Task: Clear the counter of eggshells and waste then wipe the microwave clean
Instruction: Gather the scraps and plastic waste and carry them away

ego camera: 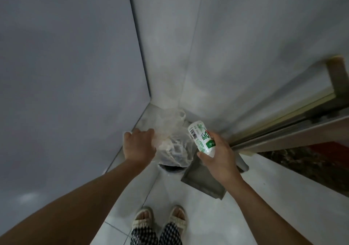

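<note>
Clear plastic bag point(170, 141), dark waste apparently inside, hung over the bin point(171, 167) in the wall corner, pinched by the left hand point(138, 144); right hand point(217, 156) gripped a white bottle point(202, 136) just beside it; a grey dustpan point(204, 182) lay below.

- We see a home interior: a tiled floor point(188, 197) meeting plain grey walls point(66, 65).
- Household signs: a bag-lined waste bin point(172, 166), a dustpan point(204, 182), and slippered feet point(160, 218).

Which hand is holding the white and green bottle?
The right hand grips the white and green bottle. The left hand instead holds the clear plastic bag over the bin.
</note>
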A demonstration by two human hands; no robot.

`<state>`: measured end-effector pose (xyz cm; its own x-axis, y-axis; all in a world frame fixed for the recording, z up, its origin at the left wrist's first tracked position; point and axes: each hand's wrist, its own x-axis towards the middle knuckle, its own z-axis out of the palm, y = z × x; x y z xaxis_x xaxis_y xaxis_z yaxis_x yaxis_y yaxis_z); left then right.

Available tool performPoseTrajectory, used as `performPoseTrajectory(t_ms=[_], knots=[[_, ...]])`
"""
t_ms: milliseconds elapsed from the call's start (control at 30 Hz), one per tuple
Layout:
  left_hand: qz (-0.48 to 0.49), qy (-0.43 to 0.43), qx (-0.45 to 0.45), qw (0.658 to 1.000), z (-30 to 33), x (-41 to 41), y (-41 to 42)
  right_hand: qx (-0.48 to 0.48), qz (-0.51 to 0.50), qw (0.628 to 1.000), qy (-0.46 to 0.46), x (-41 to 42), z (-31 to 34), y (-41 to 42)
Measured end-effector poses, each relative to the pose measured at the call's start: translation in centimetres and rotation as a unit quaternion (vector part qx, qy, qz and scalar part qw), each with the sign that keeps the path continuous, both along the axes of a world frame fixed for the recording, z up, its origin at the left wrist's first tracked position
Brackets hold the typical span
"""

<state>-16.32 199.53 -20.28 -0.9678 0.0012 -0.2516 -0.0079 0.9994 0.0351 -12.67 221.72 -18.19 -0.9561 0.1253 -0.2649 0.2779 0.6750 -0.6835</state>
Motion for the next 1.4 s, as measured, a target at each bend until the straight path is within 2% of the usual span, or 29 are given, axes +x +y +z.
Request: performPoseTrajectory(t_ms=[200, 433, 733, 900, 1200, 1400], knots=[[-0.013, -0.021, 0.003, 1.0, -9.1, -1.1, 0.5, -0.008, 0.003, 1.0, -0.018, -0.6, -8.7, -0.1], [-0.033, -0.002, -0.046, 0.998, -18.9, -2.6, -0.3, -0.012, -0.019, 0.999, -0.047, -0.4, -17.8, 0.0], [-0.104, -0.016, -0.072, 0.992, -29.5, -3.5, 2.6, -0.013, -0.045, 0.998, -0.053, -0.8, -26.5, 0.6], [-0.118, -0.033, -0.048, 0.991, -34.4, -3.4, 4.2, -0.019, -0.054, 0.997, -0.059, -1.0, -30.3, 1.4], [-0.128, -0.086, -0.009, 0.988, -40.0, -2.9, 5.8, -0.019, -0.048, 0.997, -0.058, -1.0, -34.6, 1.9], [-0.089, -0.086, 0.074, 0.99, -38.2, -2.3, 4.2, -0.021, -0.036, 0.997, -0.072, -0.5, -33.8, 0.9]])
